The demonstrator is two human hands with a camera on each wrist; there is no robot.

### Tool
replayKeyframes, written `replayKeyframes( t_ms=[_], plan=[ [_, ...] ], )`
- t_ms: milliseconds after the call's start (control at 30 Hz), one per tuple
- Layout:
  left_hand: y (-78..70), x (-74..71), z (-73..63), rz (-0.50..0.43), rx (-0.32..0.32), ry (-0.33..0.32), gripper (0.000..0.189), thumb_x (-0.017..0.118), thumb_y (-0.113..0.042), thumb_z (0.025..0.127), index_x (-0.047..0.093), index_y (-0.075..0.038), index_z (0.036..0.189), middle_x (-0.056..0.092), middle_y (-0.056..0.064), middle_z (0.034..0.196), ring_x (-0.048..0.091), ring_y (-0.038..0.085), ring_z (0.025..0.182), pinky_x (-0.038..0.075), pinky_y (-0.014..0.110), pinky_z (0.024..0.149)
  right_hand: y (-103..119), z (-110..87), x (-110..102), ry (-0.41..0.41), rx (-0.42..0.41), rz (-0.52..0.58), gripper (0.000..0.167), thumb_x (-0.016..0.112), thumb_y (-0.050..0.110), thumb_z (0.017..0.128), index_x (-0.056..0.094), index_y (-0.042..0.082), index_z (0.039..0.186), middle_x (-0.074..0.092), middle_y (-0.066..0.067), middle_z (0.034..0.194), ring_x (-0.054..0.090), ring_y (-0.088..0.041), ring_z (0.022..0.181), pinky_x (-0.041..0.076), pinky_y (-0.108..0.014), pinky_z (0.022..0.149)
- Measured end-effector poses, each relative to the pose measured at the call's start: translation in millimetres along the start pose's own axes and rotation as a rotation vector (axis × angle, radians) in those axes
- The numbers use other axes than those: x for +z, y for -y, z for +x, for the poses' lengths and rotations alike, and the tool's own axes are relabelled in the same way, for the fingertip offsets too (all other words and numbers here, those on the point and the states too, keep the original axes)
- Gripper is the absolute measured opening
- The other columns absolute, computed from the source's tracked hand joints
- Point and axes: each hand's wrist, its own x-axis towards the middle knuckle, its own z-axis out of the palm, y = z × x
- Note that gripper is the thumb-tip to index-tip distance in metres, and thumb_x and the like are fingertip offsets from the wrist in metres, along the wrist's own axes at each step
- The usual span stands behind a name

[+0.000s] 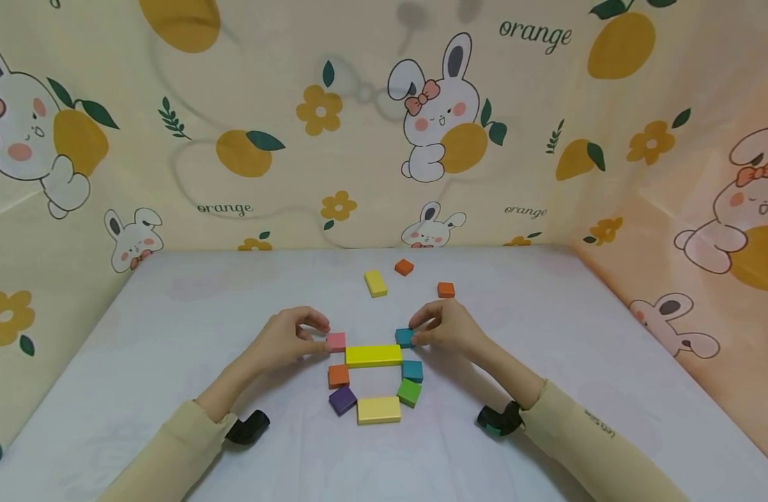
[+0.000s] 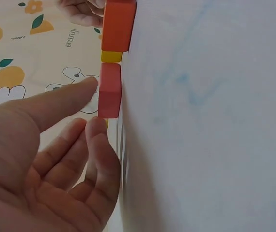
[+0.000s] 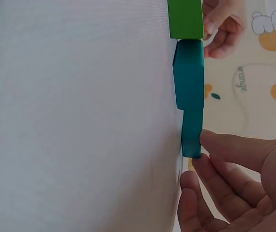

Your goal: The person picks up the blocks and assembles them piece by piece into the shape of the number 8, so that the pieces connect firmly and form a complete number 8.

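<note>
My left hand [image 1: 286, 340] pinches a pink block [image 1: 336, 341] between thumb and fingertips at the ring's upper left corner. Opposite it, my right hand [image 1: 451, 328] pinches a blue block [image 1: 404, 338] at the upper right corner. Between these two blocks lies a long bright yellow block [image 1: 373, 356]. Below the pink one are an orange block [image 1: 338, 376] and a tilted purple block [image 1: 343, 401]. Down the right side run a second blue block [image 1: 412, 371] and a tilted green block [image 1: 410, 392]. A pale yellow block [image 1: 378, 411] lies across the bottom.
Farther back on the white tabletop [image 1: 233, 279] lie a loose yellow block [image 1: 375, 284] and two orange blocks, one farthest back [image 1: 404, 267] and one behind my right hand [image 1: 446, 289]. A patterned cloth [image 1: 359, 160] stands behind the table and along its sides.
</note>
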Motion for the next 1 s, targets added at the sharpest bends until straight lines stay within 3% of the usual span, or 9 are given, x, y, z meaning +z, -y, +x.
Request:
replayKeyframes(
  t_ms=[367,567,800,1000],
  plan=[
    [1.0,3.9,2.6,0.009,-0.031,0.002,0.032,0.083,-0.018,0.080,0.068,-0.011,0.107,0.069,-0.001,0.101,0.062,0.018,0.083,0.050,0.036,0.080,3.1,-2.8,-2.7,-0.006,0.004,-0.014,0.017,0.082,0.007,0.080,0.075,0.010,0.096,0.069,0.000,0.094,0.062,-0.022,0.080,0.052,-0.032,0.071],
    [1.0,4.3,2.7,0.023,-0.038,-0.003,0.032,0.084,-0.019,0.080,0.069,-0.011,0.107,0.069,-0.002,0.101,0.061,0.018,0.083,0.050,0.036,0.081,1.3,2.0,-22.6,-0.073,-0.008,-0.055,0.020,0.080,0.015,0.083,0.075,0.008,0.101,0.070,-0.001,0.100,0.063,-0.022,0.087,0.050,-0.034,0.076],
    [0.6,5.0,2.9,0.036,-0.037,-0.016,0.031,0.084,-0.019,0.080,0.069,-0.012,0.106,0.069,-0.002,0.100,0.061,0.018,0.087,0.049,0.038,0.083,-24.0,29.7,-60.3,-0.149,-0.019,0.045,0.027,0.080,0.014,0.083,0.073,0.003,0.107,0.069,-0.008,0.110,0.063,-0.025,0.093,0.051,-0.032,0.076],
    [0.1,8.1,2.4,0.038,-0.060,-0.029,0.031,0.084,-0.020,0.080,0.069,-0.013,0.106,0.069,-0.002,0.100,0.060,0.018,0.088,0.049,0.038,0.083,-52.7,49.1,-81.3,-0.177,0.024,0.021,0.035,0.078,0.018,0.085,0.069,0.004,0.116,0.065,-0.010,0.118,0.060,-0.027,0.102,0.048,-0.040,0.086]
  ],
)
